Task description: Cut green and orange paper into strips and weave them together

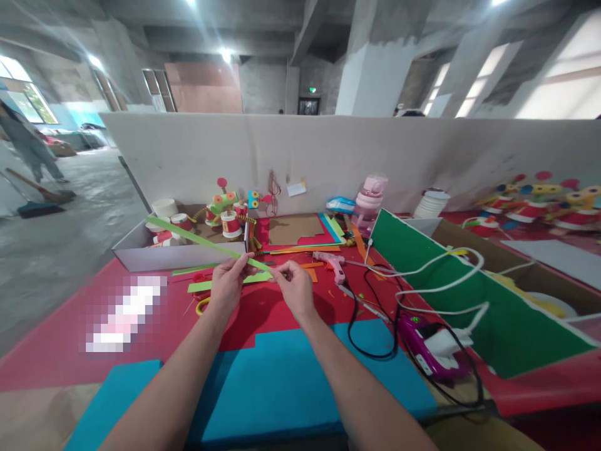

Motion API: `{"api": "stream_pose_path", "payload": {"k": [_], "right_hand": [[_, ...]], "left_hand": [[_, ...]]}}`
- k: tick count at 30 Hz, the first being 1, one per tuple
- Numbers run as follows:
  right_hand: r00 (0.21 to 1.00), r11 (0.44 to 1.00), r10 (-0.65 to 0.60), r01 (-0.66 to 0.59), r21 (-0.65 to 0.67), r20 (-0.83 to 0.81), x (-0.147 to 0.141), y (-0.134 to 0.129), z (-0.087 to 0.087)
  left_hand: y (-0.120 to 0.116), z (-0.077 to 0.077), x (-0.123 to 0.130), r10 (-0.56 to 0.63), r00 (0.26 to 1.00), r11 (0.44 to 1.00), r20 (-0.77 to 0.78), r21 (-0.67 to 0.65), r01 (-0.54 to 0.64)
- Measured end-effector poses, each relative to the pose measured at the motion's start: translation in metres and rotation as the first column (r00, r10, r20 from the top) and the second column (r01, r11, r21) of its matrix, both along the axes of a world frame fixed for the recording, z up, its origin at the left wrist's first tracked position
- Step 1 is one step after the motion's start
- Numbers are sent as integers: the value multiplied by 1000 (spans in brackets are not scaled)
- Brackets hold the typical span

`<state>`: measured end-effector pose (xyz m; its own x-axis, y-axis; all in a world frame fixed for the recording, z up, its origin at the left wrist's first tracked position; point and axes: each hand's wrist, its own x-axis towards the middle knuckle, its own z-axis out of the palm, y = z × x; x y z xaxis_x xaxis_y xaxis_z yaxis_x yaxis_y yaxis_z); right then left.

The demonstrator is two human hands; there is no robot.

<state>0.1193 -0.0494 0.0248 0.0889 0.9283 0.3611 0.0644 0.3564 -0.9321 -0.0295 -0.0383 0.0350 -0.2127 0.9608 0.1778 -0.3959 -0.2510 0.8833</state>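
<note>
A long light-green paper strip (195, 237) slants across the middle of the view, its far end up over the box at the left. My left hand (228, 282) pinches it partway along. With thumb and fingers closed, my right hand (295, 288) grips its near end. Below the hands, another green strip (201, 287) lies on the red table cover (244, 329). Scissors with a yellow handle (203, 305) lie partly hidden by my left arm. Right of my hands rests a pink glue gun (331, 265) beside an orange strip (323, 248).
A white-walled box (183, 258) holds paper-cup figures (230, 222) at the left. On the right stand a green-sided box (451, 300), a purple power strip (429, 351) and looping cables. Blue board (277, 382) lies in front. A pink bottle (369, 203) stands behind.
</note>
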Motion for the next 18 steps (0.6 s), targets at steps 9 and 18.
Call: {"api": "stream_pose_path", "payload": {"k": [9, 18], "right_hand": [[975, 976, 198, -206, -71, -105, 1, 6, -5], [937, 992, 130, -125, -37, 325, 9, 5, -4]], "left_hand": [[-1, -2, -1, 62, 989, 998, -132, 28, -59], [-4, 3, -5, 160, 916, 987, -368, 74, -143]]}}
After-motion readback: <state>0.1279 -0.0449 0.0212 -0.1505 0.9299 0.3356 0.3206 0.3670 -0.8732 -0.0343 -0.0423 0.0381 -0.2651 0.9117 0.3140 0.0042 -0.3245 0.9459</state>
